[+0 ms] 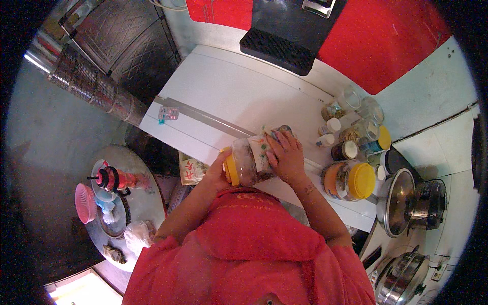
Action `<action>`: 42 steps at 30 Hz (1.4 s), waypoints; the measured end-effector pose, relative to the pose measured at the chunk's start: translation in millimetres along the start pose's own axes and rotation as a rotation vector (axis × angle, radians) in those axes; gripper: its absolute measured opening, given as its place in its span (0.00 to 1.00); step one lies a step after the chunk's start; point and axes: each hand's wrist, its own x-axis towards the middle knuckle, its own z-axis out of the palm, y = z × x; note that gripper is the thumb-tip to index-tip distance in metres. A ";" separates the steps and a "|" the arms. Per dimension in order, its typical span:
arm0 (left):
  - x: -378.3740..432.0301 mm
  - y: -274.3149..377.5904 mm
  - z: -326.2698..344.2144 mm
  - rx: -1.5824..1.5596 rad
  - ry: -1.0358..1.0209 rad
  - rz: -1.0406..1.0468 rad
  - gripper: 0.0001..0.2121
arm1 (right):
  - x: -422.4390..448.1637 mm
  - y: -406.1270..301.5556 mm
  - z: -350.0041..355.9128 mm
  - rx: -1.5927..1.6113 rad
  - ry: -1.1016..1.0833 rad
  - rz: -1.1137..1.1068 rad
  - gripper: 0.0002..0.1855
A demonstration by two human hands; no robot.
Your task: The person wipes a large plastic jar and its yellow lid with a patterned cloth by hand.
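A clear jar with a yellow lid (243,152) lies tilted nearly on its side between my hands, close to my chest and over the front of the white counter (236,91). My left hand (218,172) grips it at the yellow lid. Around its far end, over the printed label, wrap the fingers of my right hand (284,156). Dark contents show through the jar wall, but I cannot tell what they are. To the right of my right forearm stands a larger jar with a yellow lid (361,181).
Several jars and small bottles (345,150) crowd the counter's right end. A metal bowl (398,202) and steel pots (402,278) sit beyond. A pill blister pack (169,113) lies at left. A round table (146,198) holds a pink basket (85,203). A range hood (282,49) overhangs the back.
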 end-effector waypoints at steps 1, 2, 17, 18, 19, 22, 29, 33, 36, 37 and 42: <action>-1.8 -2.0 3.4 0.005 -0.011 -0.004 0.20 | -1.0 3.9 0.9 0.046 0.010 0.075 0.23; -2.4 -3.1 5.0 0.011 -0.022 -0.009 0.21 | -1.8 7.3 1.8 0.091 0.020 0.150 0.22; 7.2 -2.0 -4.2 0.099 0.054 -0.009 0.23 | -11.2 17.2 5.0 0.651 0.031 0.542 0.28; 7.9 -3.4 -3.8 0.099 0.055 -0.010 0.23 | -12.2 17.6 6.0 0.650 0.031 0.543 0.28; 8.8 -5.4 -3.6 0.067 0.030 0.010 0.23 | -13.3 17.7 6.9 0.653 0.050 0.543 0.28; 10.5 -8.4 -6.9 0.027 0.009 0.035 0.24 | -16.4 18.4 9.7 0.664 0.084 0.581 0.26; 4.8 -8.8 1.9 0.114 -0.055 0.051 0.23 | -19.7 17.3 7.0 0.496 0.083 0.626 0.24; 0.1 -8.7 8.3 0.155 -0.049 0.073 0.22 | -17.0 11.9 -3.0 0.464 0.034 0.644 0.25; -6.2 -10.6 22.2 0.243 0.067 0.111 0.21 | -19.9 12.9 -1.9 0.415 0.006 0.681 0.25; -5.0 -10.8 21.4 0.233 0.078 0.106 0.21 | -21.1 13.3 -0.2 0.398 0.012 0.677 0.25; -3.2 -9.1 17.5 0.256 0.057 0.129 0.21 | -19.6 12.2 -5.3 0.391 0.005 0.679 0.26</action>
